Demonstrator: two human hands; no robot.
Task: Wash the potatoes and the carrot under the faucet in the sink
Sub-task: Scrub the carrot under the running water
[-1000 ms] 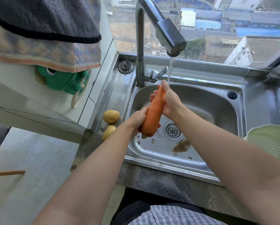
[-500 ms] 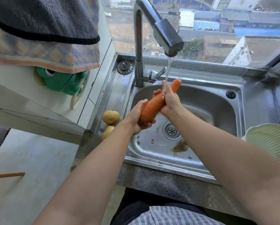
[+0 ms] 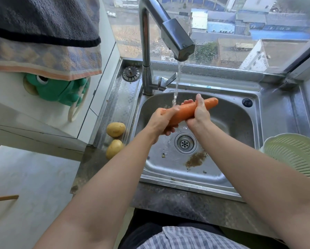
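The left hand (image 3: 160, 121) and right hand (image 3: 199, 114) grip the carrot (image 3: 184, 111), apparently under faucet (image 3: 177, 39) water.

A home kitchen: a steel sink (image 3: 231, 123) set in a stone worktop (image 3: 168, 200), a running faucet (image 3: 175, 35) at 12 o'clock before a window (image 3: 240, 33), towels (image 3: 42, 42) at 10, a green colander (image 3: 294, 151) at 3

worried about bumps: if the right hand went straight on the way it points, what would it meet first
Right hand likely meets the water stream, then the faucet base; depth unclear.
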